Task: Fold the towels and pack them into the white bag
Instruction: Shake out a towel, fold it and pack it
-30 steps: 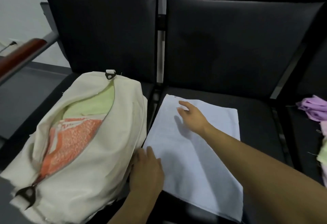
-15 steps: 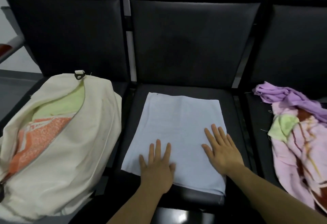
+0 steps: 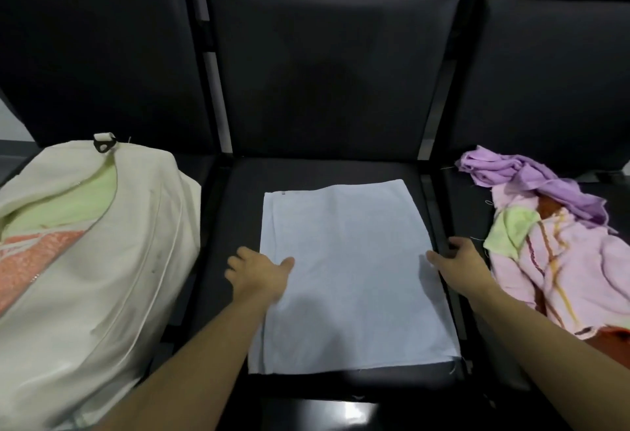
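The white towel (image 3: pixel 351 270) lies flat, folded to a rectangle, on the middle seat (image 3: pixel 238 199) of a row of black chairs. The left hand (image 3: pixel 259 274) grasps the towel's left edge, thumb on top and fingers curled beside it. The right hand (image 3: pixel 458 260) grasps the right edge likewise (fingertips partly hidden). The white bag (image 3: pixel 102 294) stands unzipped on the left seat, holding green and orange towels. A pile of unfolded towels (image 3: pixel 552 239) lies on the right seat.
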Available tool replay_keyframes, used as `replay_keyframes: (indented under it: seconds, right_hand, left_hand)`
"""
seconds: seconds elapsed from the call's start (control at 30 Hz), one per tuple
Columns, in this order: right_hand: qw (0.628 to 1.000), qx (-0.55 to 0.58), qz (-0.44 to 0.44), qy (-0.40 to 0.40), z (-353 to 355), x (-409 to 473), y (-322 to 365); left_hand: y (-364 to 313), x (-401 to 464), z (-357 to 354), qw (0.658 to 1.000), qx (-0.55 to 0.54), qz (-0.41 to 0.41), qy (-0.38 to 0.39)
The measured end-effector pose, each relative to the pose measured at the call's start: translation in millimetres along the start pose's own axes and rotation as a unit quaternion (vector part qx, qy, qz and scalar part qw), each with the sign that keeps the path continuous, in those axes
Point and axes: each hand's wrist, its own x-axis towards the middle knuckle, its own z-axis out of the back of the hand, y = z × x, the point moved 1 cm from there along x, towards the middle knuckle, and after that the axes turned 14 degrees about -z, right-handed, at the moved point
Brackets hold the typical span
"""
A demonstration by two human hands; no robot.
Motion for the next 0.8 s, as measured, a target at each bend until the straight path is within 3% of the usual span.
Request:
replay_keyframes:
  seconds: [0.07, 0.2, 0.3, 0.5, 0.67, 0.8]
  right_hand:
    - [0.997, 0.040, -0.053, 0.038, 2, 0, 1]
    - [0.999, -0.021, -0.034, 0.037, -8, 0, 3]
    - [0.996, -0.081, -0.026, 0.035, -16, 2, 0]
    - [0.992, 0.050, -0.072, 0.089, -5, 4, 1]
    - [0.973, 0.182, -0.047, 0.131, 10, -7, 4]
    - [0.964, 0.238, 0.063, 0.102, 23, -30, 29]
  left_hand:
    - [1, 11, 0, 0.997, -0.053, 0.049, 0.041]
    - [21, 18, -9, 0.999, -0.030, -0.014, 0.042]
    - [29, 22, -8, 0.987, -0.155, -0.016, 0.048]
    - [20, 11, 4, 0.956, -0.285, 0.017, 0.065]
    - [12, 6, 14, 0.931, -0.366, -0.009, -0.003]
    - [-5, -3, 38, 0.927, -0.331, -0.140, -0.110]
